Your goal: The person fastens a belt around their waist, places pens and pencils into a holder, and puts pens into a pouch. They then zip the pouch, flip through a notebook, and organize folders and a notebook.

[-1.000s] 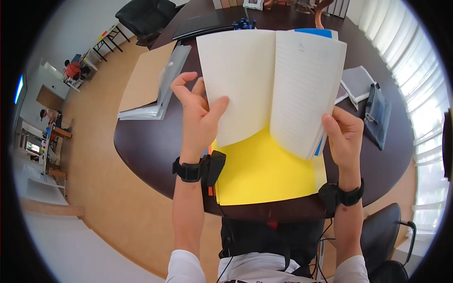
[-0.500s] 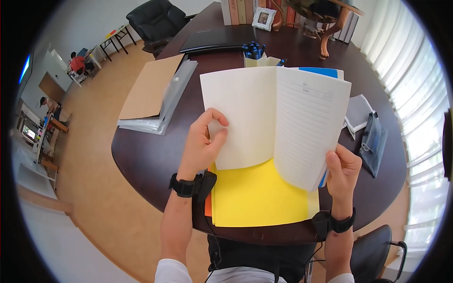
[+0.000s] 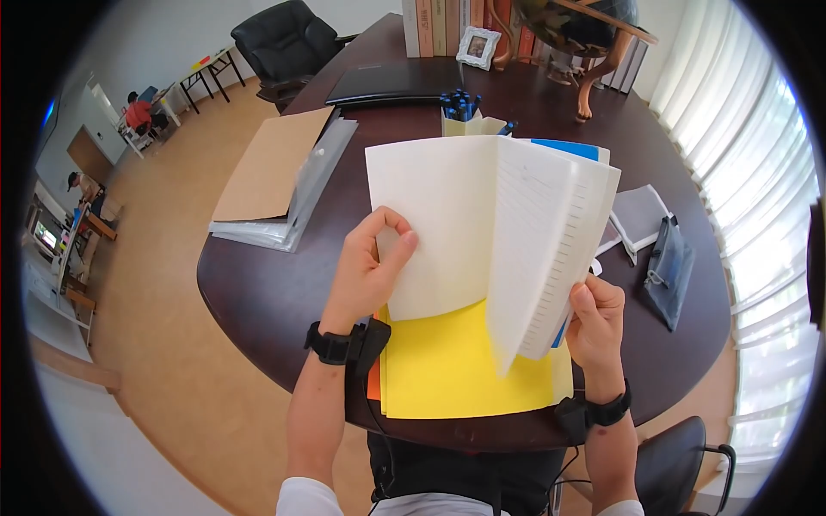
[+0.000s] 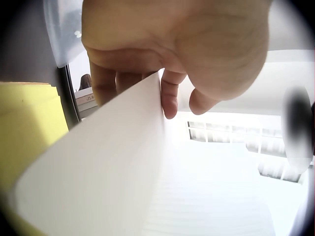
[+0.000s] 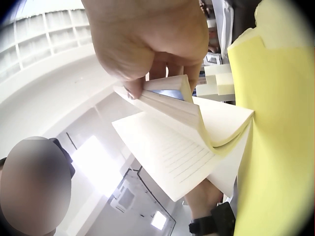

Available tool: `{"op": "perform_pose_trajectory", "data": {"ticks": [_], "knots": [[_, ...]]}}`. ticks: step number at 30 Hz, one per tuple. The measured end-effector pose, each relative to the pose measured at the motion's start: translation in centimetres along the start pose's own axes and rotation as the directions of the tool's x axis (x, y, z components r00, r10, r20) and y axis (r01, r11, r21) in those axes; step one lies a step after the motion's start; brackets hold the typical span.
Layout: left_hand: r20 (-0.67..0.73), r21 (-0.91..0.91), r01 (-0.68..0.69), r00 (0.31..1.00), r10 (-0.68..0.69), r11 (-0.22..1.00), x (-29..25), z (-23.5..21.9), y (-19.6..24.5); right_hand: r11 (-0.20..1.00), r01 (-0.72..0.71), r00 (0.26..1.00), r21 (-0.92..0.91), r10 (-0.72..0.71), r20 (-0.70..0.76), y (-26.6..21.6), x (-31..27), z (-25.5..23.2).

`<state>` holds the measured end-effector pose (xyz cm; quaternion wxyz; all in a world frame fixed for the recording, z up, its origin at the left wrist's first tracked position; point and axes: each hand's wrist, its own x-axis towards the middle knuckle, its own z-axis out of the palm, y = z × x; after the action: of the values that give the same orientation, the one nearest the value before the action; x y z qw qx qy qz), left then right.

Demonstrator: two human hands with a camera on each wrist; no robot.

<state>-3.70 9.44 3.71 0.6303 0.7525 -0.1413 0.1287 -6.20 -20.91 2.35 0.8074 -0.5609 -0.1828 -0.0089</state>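
An open notebook (image 3: 434, 224) with a blank left page and lined right pages is held up over the desk. At the blank page's left edge is my left hand (image 3: 366, 271), thumb and index finger in front, other fingers behind. My right hand (image 3: 596, 322) grips the notebook's right side, thumb on the page edges. A lined page (image 3: 525, 224) stands partly lifted and curved between the two sides. Part of a blue cover (image 3: 564, 149) shows behind. Under the notebook lies yellow paper (image 3: 456, 378) with an orange edge at its left.
Left on the dark desk (image 3: 258, 284) lie a brown folder (image 3: 271, 168) and clear plastic sleeves (image 3: 314, 189). A pen holder (image 3: 465, 125), black laptop (image 3: 396, 84), photo frame (image 3: 478, 48) and globe (image 3: 576, 26) stand beyond. At right are a blue pouch (image 3: 669, 275) and grey notebook (image 3: 638, 215).
The camera view has tilted up. My left fingers have curled in at the page edge. My right hand has moved leftward, and a lined page has come away from the right-hand stack.
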Motion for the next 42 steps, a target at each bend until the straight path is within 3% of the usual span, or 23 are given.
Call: {"op": "perform_pose_trajectory", "data": {"ticks": [8, 11, 14, 20, 42], "knots": [[-0.014, -0.157, 0.004, 1.0, -0.006, 0.988, -0.2, 0.0, -0.1, 1.0, 0.008, 0.997, 0.015, -0.007, -0.075, -0.3, 0.4, 0.7], [-0.056, -0.211, -0.067, 0.997, 0.057, 0.975, -0.3, 0.4, -0.1, 0.997, -0.009, 0.998, 0.072, 0.013, -0.062, -0.1, 0.4, 0.6], [-0.026, -0.2, -0.091, 0.996, 0.088, 0.976, -0.2, 0.1, -0.3, 0.994, -0.024, 0.998, 0.111, 0.029, -0.05, 0.2, 0.4, 0.8], [-0.029, -0.175, -0.007, 1.0, 0.002, 0.985, -0.3, 0.3, 1.0, 0.995, -0.036, 0.998, 0.096, 0.041, -0.05, 0.2, 0.2, 1.0], [-0.042, -0.134, -0.06, 0.998, 0.055, 0.989, -0.1, 0.4, 0.6, 0.993, -0.043, 0.999, 0.111, 0.044, -0.011, 0.5, 0.2, 0.8]]}}
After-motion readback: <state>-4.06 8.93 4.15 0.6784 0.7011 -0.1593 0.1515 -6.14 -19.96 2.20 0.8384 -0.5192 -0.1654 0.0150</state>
